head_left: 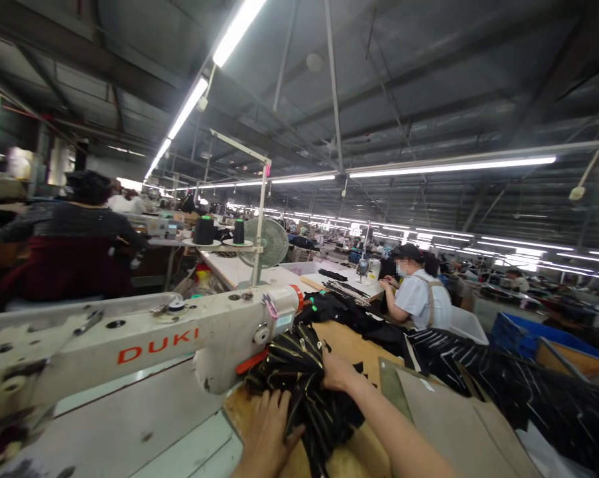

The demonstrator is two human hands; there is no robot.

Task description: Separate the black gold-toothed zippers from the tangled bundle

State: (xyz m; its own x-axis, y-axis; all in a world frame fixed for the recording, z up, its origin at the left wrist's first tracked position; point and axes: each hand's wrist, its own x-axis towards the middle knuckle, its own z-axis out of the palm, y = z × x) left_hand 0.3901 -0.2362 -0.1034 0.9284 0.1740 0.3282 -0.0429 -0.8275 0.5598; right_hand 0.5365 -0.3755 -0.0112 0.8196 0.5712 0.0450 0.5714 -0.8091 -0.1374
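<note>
Where the black fabric with thin gold stripes is bunched up just in front of the off-white industrial sewing machine with red lettering, both of the person's hands are on it. The cloth lies on the brown wooden surface right beside the machine's head, heaped rather than spread flat, and it looks gathered there so it can be fed under the needle end, though the needle itself is hidden behind the folds. The left hand lies palm down at the near edge of the bundle, fingers spread and pressing flat on the cloth rather than closed around it, as if to pin it against the surface. The right hand reaches in from the right with the forearm stretched long across the surface; its fingers are buried in the folds, so I cannot tell whether they pinch the fabric or just push it. More dark striped cloth trails off to the right, over flat grey-brown card pieces. Farther back, 1 co-worker in a pale shirt bends over a white surface, and a small grey fan stands near 2 black thread cones.
</note>
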